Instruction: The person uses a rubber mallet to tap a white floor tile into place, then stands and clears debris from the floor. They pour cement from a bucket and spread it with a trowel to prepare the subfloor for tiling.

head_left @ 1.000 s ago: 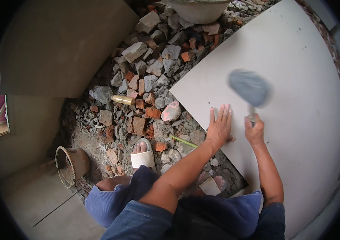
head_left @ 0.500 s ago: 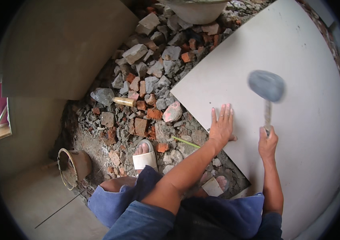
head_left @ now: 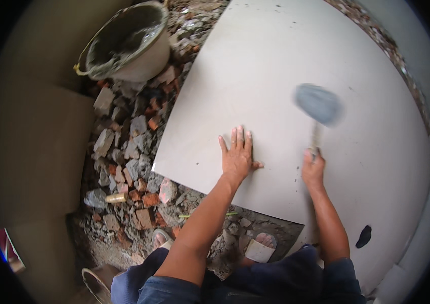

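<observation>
My left hand (head_left: 237, 161) lies flat on a large pale tile (head_left: 270, 61), fingers stretched out and spread, with nothing in it. In my right hand (head_left: 313, 169) is the handle of a rubber mallet (head_left: 319, 104). The mallet's grey-black head is smeared by motion over the tile; whether it touches the surface I cannot tell. Broken bricks and mortar lumps lie along the tile's left and near edges.
A bucket (head_left: 149, 60) of wet grey mortar stands on the rubble (head_left: 134, 152) at the far left. Among the rubble lies a trowel (head_left: 116, 197) with a wooden handle. Another bucket (head_left: 101, 281) sits at the lower left. A dark patch (head_left: 363, 236) marks the tiled surface near my right arm.
The view has shifted, bringing the mortar bucket further in and showing more of the tile. My left hand still rests on the tile, and the mallet is still in motion in my right hand.
</observation>
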Available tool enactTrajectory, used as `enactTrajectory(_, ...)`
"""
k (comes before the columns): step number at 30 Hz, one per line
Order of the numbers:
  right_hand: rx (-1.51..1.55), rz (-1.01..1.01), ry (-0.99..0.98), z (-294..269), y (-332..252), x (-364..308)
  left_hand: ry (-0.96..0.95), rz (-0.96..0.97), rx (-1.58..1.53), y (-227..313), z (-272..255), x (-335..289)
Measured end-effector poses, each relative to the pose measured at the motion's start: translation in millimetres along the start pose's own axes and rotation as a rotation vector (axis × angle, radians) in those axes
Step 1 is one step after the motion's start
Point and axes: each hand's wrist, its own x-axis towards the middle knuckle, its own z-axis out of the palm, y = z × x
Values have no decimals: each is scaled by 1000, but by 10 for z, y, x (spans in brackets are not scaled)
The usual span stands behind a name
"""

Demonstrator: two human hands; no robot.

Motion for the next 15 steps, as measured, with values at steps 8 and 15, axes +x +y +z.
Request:
enactTrajectory(8, 134, 6, 163, -91, 156, 469, -27, 135, 94, 263, -264, 742)
enactTrajectory(15, 93, 16, 214, 10, -162, 1122, -45, 177, 153, 362, -414, 965)
